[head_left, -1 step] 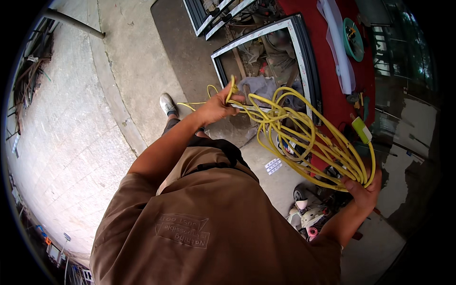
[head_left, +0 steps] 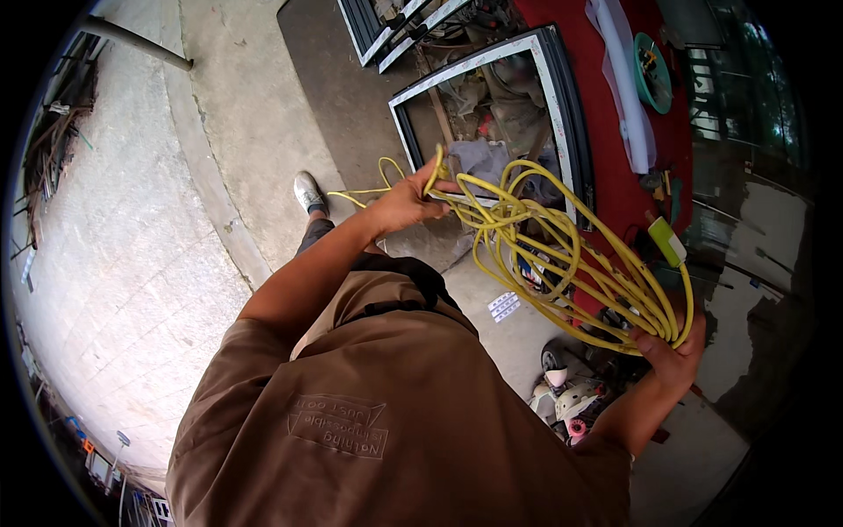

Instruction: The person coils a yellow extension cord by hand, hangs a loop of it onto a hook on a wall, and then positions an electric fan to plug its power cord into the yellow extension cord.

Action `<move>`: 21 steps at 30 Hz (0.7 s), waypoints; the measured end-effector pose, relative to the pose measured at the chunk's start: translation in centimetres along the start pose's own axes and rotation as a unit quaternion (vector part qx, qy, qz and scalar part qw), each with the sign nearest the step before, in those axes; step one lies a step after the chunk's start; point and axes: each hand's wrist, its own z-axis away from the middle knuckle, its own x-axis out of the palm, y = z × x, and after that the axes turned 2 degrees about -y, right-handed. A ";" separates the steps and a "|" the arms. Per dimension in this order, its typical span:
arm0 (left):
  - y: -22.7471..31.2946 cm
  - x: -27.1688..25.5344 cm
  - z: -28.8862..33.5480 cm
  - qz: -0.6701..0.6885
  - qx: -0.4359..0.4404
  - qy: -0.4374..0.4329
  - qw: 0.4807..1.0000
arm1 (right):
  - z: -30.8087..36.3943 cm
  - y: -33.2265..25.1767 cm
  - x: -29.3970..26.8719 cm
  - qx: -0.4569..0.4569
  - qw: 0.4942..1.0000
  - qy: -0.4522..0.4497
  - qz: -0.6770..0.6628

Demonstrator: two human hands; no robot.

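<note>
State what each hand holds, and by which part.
Both hold the yellow cable: the left hand at a strand by the coil's upper-left end, the right hand around the bunched loops at its lower-right end.

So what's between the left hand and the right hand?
In the head view, loops of yellow cable span from the left hand to the right hand, tangled nearer the left.

Bare forearms point(head_left: 320, 255) spread apart, left grip point(head_left: 407, 205) curled, right grip point(head_left: 674, 353) clasped
</note>
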 end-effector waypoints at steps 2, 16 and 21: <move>-1.2 2.1 -0.8 0.023 0.021 -0.044 0.999 | -0.4 -1.1 0.6 0.008 1.000 0.002 0.027; 6.2 0.6 0.2 -0.042 0.007 -0.001 0.999 | 2.5 6.1 -0.2 0.185 0.971 -0.124 0.091; 12.2 1.1 2.7 -0.086 0.032 0.054 0.994 | 2.1 13.0 3.8 0.301 0.945 -0.098 0.085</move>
